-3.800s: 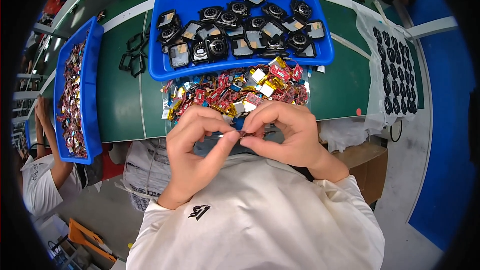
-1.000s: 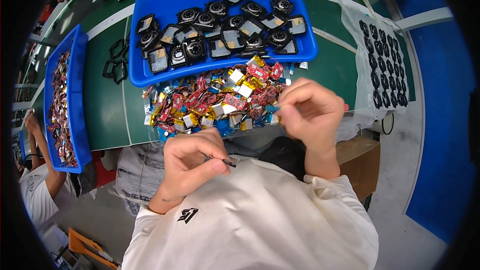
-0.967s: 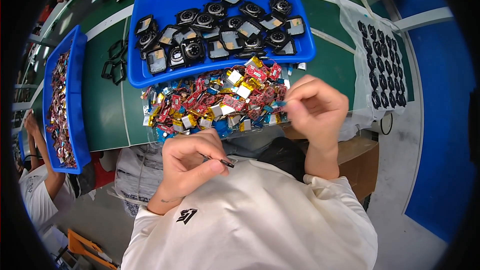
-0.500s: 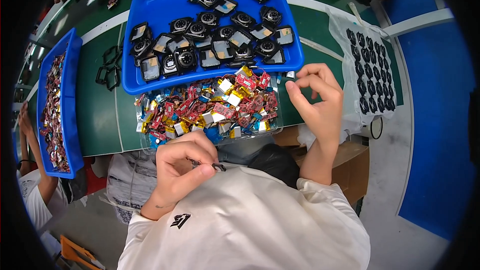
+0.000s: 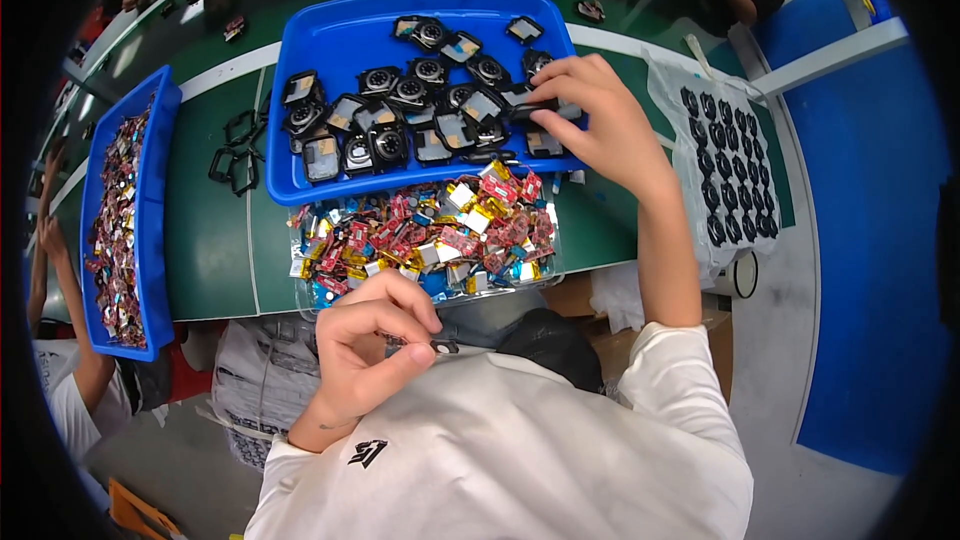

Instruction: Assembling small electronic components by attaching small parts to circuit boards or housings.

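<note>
Right hand now forward, fingers on black part (blue tray).

Pile of small shiny foil packets, red, gold, silver & blue, lies on the green bench just in front of the big blue plastic tray's near rim, some in a clear plastic bag. More of the same shiny foil packets fill the narrow blue plastic tray at far left, mostly red w/ silver. Clear plastic bag w/ rows of round black parts sits at right end of bench. No readable labels, signs or screens in view.
</note>
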{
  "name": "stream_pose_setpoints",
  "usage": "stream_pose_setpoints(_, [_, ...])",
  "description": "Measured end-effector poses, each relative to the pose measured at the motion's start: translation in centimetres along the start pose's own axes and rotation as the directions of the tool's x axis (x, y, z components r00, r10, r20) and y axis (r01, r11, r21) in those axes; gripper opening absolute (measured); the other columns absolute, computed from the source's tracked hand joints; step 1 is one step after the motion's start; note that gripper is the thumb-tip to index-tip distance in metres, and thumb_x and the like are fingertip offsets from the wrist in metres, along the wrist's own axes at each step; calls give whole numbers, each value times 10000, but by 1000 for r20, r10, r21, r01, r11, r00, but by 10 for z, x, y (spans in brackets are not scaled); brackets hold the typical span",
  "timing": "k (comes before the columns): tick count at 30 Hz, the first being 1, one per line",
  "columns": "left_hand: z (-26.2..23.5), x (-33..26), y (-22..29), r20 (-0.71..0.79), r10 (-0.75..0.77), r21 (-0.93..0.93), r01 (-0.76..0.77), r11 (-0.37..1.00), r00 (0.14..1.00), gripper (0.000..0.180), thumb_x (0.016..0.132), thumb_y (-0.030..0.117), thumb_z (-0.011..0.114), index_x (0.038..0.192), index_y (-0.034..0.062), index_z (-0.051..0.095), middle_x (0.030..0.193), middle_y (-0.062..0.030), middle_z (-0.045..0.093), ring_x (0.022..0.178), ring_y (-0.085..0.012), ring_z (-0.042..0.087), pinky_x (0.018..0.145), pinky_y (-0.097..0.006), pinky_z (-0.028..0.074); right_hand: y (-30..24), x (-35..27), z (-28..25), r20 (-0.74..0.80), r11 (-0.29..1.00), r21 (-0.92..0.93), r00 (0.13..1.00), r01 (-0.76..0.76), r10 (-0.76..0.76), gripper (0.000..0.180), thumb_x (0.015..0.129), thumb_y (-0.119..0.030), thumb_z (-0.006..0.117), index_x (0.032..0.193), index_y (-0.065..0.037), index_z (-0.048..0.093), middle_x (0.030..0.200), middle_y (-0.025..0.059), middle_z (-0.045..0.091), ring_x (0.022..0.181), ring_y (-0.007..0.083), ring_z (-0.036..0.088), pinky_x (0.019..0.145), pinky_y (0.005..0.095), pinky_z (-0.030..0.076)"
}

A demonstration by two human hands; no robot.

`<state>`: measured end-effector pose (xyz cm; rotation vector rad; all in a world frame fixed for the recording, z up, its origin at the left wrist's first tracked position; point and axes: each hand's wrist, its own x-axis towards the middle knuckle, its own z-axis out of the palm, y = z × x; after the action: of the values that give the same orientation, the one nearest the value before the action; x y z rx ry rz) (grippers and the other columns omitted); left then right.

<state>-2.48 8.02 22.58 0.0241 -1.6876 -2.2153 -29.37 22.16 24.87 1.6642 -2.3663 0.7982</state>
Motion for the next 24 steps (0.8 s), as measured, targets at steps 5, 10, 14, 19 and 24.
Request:
stream_pose_setpoints(5, [-5, 16, 11, -88, 143, 248, -118, 962, 986, 53, 619, 41, 680, 656, 32, 643, 1019, -131, 620, 820, -173, 454, 694, -274, 344, -43, -12, 4, 38, 388, 890, 887, -240, 460, 107, 840, -10, 561, 933, 43, 569, 956, 164, 658, 736, 164, 638, 607, 256, 522])
stream_pose_setpoints(10, [2, 39, 25, -67, 244, 535, -172, 827, 967, 62, 615, 31, 692, 655, 44, 647, 1102, -145, 618, 925, -215, 510, 760, -294, 382, -101, -24, 17, 209, 203, 925, 878, -320, 431, 280, 798, 43, 626, 1073, 53, 574, 1009, 106, 631, 789, 72, 599, 635, 180, 502])
stream_pose_setpoints(14, [6, 49, 22, -46, 251, 657, -160, 737, 967, 55, 625, 36, 690, 655, 51, 645, 1109, -115, 625, 967, -236, 527, 837, -323, 398, -109, -37, 37, 186, 258, 926, 928, -276, 323, 298, 783, 64, 610, 1080, 43, 600, 960, 51, 637, 671, 10, 555, 544, 155, 439])
stream_pose_setpoints(19, [4, 45, 12, -101, 247, 694, -110, 712, 964, 52, 632, 26, 684, 666, 41, 647, 1076, -109, 644, 951, -226, 552, 832, -321, 417, -115, -38, 37, 220, 409, 860, 945, -305, 243, 339, 762, 47, 628, 1097, -3, 629, 835, 24, 648, 600, -2, 526, 510, 165, 417])
stream_pose_setpoints(24, [4, 44, 7, -133, 235, 648, -95, 755, 963, 45, 646, 15, 674, 677, 32, 647, 1025, -110, 662, 919, -217, 576, 812, -314, 434, -116, -41, 40, 160, 474, 841, 958, -259, 239, 332, 763, 43, 631, 1093, 0, 626, 831, 52, 653, 601, 37, 562, 531, 182, 448])
